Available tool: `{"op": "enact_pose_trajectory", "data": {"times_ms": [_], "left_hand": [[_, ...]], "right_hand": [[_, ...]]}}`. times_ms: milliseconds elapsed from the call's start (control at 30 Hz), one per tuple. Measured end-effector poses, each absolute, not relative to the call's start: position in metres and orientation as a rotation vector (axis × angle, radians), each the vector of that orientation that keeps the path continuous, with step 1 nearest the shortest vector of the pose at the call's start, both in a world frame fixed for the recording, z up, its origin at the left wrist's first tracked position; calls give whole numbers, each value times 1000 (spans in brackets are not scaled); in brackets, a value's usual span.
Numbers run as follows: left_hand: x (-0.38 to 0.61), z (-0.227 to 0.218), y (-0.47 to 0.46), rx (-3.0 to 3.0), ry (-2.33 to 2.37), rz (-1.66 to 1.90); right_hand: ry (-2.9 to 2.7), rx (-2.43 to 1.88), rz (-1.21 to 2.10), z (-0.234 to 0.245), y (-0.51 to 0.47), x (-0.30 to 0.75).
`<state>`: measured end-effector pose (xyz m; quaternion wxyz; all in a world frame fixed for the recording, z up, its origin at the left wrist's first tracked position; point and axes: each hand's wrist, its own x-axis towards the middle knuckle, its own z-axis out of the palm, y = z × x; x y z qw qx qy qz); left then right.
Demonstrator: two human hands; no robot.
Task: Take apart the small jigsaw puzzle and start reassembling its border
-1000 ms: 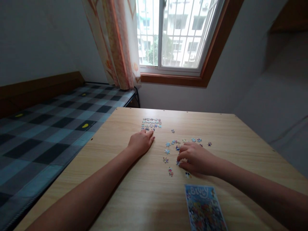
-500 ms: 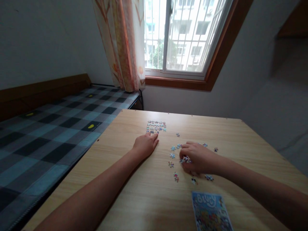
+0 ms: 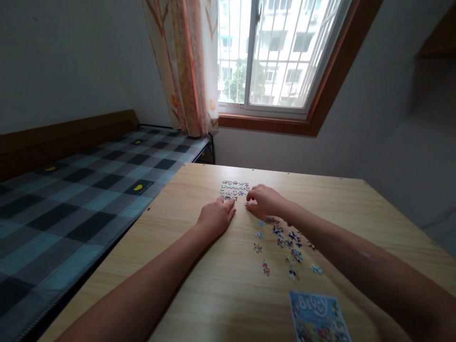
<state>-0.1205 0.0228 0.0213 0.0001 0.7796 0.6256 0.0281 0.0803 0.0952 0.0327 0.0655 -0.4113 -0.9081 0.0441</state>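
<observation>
A partly joined jigsaw puzzle [image 3: 234, 186] lies flat toward the far side of the wooden table. My left hand [image 3: 215, 216] rests on the tabletop, its extended fingertips touching the near edge of the puzzle. Just right of the puzzle, my right hand [image 3: 264, 199] is closed in a pinch, with a small puzzle piece [image 3: 246, 204] showing at its fingertips. Loose puzzle pieces [image 3: 281, 242] are scattered below my right hand and forearm, which hides some of them.
A blue picture sheet or box marked "Bluey" [image 3: 318, 313] lies at the near edge of view. Left of the table [image 3: 199, 294] stands a bed with a checked cover [image 3: 107, 180]. A curtain [image 3: 190, 71] and a barred window [image 3: 278, 57] are beyond.
My right hand has moved from the loose pieces up and left to beside the puzzle, bringing a piece along and uncovering the pile. My left hand stays by the puzzle.
</observation>
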Motion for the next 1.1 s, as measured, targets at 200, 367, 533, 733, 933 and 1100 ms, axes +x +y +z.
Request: {"op": "enact_pose_trajectory", "data": {"times_ms": [200, 367, 533, 733, 933, 1100], "left_hand": [[-120, 19, 21, 2439, 1992, 177], [-118, 16, 23, 2426, 1977, 132], [-116, 16, 24, 2436, 1981, 129], [-113, 17, 22, 2425, 1998, 119], [-111, 15, 22, 2410, 1998, 116], [-111, 15, 23, 2413, 1995, 124]], "right_hand": [[-2654, -1111, 16, 24, 84, 96], [-2694, -1037, -48, 19, 82, 102], [-2719, -974, -130, 18, 94, 97], [-2686, -978, -199, 16, 100, 91], [-2701, -1002, -222, 11, 102, 87], [-2736, -983, -212, 14, 106, 84]]}}
